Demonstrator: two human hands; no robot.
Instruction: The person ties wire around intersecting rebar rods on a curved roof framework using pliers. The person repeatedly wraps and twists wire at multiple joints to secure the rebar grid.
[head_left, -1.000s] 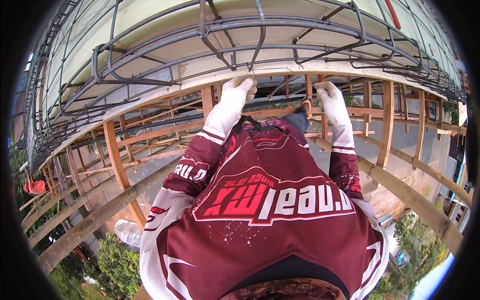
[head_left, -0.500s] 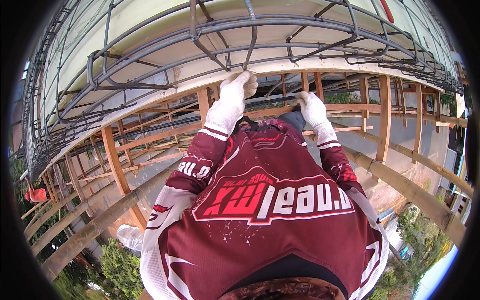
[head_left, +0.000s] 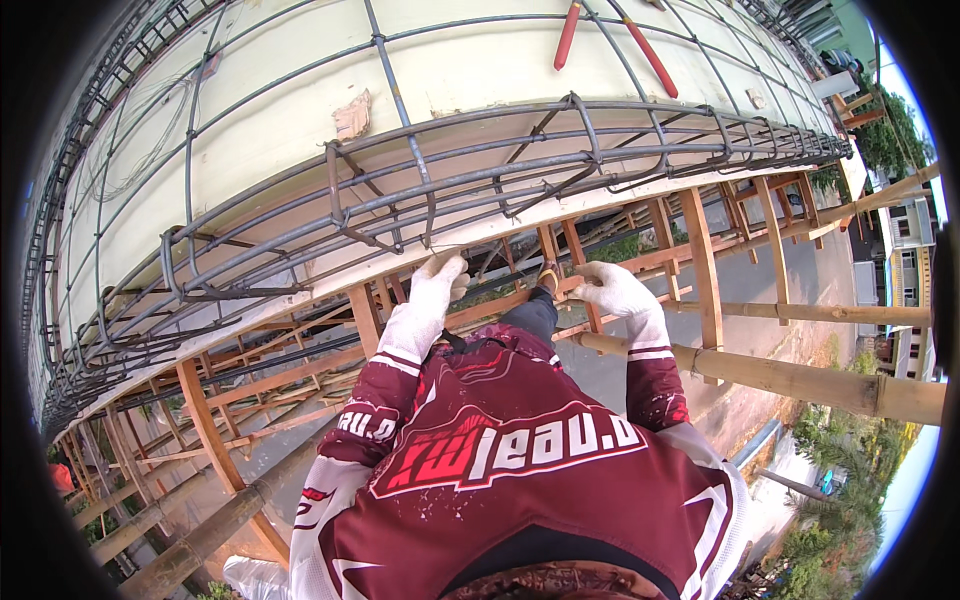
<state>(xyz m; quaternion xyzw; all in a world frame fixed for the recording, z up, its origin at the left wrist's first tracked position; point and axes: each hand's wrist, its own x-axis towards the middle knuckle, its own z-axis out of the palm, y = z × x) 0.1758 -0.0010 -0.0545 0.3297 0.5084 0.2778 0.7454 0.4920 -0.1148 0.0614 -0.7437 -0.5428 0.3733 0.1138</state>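
A long cage of steel rebar runs along the edge of a pale formwork deck, curving off to both sides. Beneath it stands a scaffold of reddish timber posts and thick bamboo poles, with the ground and greenery far below. On the deck lies a long-handled cutter with red grips, well apart from the hands.

The person, in a maroon jersey, reaches up with both gloved hands. The left hand is up at the deck's lower edge, just under the cage's bottom bars — its grip is curled, fingertips pressed together on a thin piece of tie wire, though the wire is barely visible. The right hand hangs lower, beside a timber rail, fingers loosely bent; whether its grip holds anything I cannot tell.
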